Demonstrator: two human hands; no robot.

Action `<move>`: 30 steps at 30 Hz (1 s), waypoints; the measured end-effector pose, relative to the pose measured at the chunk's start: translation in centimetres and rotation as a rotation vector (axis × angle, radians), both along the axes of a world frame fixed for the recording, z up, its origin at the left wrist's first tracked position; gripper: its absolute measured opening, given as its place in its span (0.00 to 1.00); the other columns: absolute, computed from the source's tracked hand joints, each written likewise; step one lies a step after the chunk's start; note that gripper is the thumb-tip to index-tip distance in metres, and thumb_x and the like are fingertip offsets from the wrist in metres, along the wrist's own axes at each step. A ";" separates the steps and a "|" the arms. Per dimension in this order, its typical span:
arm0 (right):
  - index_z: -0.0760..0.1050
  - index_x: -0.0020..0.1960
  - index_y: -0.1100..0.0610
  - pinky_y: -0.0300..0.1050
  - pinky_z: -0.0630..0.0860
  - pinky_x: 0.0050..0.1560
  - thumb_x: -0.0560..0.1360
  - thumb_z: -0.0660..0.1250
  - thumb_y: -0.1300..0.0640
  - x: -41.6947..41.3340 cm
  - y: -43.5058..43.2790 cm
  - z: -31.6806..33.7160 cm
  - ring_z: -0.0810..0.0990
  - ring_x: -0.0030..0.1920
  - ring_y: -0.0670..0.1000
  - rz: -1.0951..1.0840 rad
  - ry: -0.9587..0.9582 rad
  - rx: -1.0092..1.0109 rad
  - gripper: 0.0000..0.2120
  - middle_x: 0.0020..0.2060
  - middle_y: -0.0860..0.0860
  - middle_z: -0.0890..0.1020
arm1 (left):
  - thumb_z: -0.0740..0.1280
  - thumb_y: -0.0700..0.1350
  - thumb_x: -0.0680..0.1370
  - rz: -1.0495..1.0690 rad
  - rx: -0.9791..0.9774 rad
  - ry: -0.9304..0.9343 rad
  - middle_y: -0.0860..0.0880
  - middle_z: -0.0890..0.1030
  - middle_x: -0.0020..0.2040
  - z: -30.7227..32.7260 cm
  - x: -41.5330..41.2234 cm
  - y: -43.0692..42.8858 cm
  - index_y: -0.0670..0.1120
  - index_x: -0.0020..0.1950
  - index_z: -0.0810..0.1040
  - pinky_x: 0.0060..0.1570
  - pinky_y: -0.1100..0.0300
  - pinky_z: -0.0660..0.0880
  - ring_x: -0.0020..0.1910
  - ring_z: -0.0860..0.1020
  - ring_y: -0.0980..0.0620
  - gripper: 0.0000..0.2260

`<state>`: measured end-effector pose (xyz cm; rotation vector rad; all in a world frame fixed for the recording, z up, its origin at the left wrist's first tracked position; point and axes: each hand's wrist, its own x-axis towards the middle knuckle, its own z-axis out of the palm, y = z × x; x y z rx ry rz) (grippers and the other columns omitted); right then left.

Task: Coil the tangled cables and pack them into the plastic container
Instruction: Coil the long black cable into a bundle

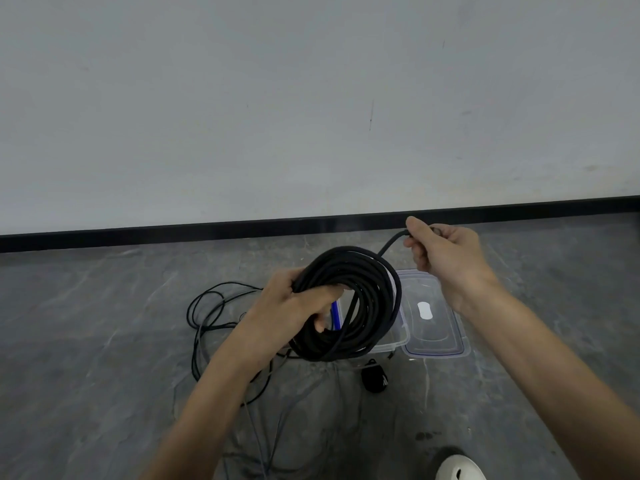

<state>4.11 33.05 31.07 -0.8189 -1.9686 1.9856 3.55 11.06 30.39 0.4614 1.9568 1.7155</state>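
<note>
The thick black coil [377,289] looks nearly wound: the left hand [294,306] grips its loops, and the right hand [443,251], up to the right, pinches the last free end [393,241]. The open plastic container [394,342] lies just beneath the left hand, awaiting the coil. Thin tangled cables [207,327] to that hand's lower left remain uncoiled.

The coil [349,303] hides most of the container [394,342]; the bottom edge cuts off the shoe [459,467]

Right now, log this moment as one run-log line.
left hand: grips black cable coil | right hand: pinches coil's free end | container: open on floor, lid beside | thin cables: loose on floor
</note>
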 end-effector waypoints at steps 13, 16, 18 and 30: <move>0.79 0.36 0.62 0.33 0.70 0.27 0.77 0.68 0.54 0.5 0.1 -0.1 0.71 0.24 0.43 0.080 0.025 0.054 0.14 0.22 0.46 0.76 | 0.75 0.46 0.67 0.183 0.295 -0.389 0.52 0.64 0.28 -0.3 -0.6 -1.3 0.38 0.48 0.81 0.31 0.62 0.72 0.25 0.67 0.55 0.15; 0.80 0.37 0.63 0.34 0.71 0.29 0.76 0.69 0.55 0.5 -0.1 0.3 0.72 0.26 0.44 0.061 0.031 0.053 0.14 0.23 0.48 0.78 | 0.76 0.45 0.71 0.199 0.261 -0.401 0.52 0.66 0.29 -0.3 -0.6 -1.5 0.42 0.42 0.78 0.31 0.61 0.73 0.25 0.68 0.55 0.09; 0.80 0.37 0.64 0.35 0.72 0.29 0.75 0.70 0.55 0.6 -0.3 0.5 0.73 0.27 0.45 0.045 0.025 0.046 0.14 0.25 0.50 0.79 | 0.77 0.50 0.68 0.186 0.243 -0.414 0.52 0.68 0.29 -0.5 -0.7 -1.9 0.36 0.50 0.80 0.34 0.61 0.74 0.26 0.69 0.55 0.20; 0.73 0.37 0.57 0.44 0.74 0.54 0.72 0.71 0.53 2.5 -4.3 0.5 0.78 0.51 0.43 0.412 0.311 0.470 0.11 0.42 0.46 0.79 | 0.73 0.61 0.65 0.411 0.101 -0.299 0.52 0.70 0.27 -1.5 -0.7 -0.9 0.39 0.45 0.84 0.27 0.63 0.71 0.24 0.70 0.55 0.24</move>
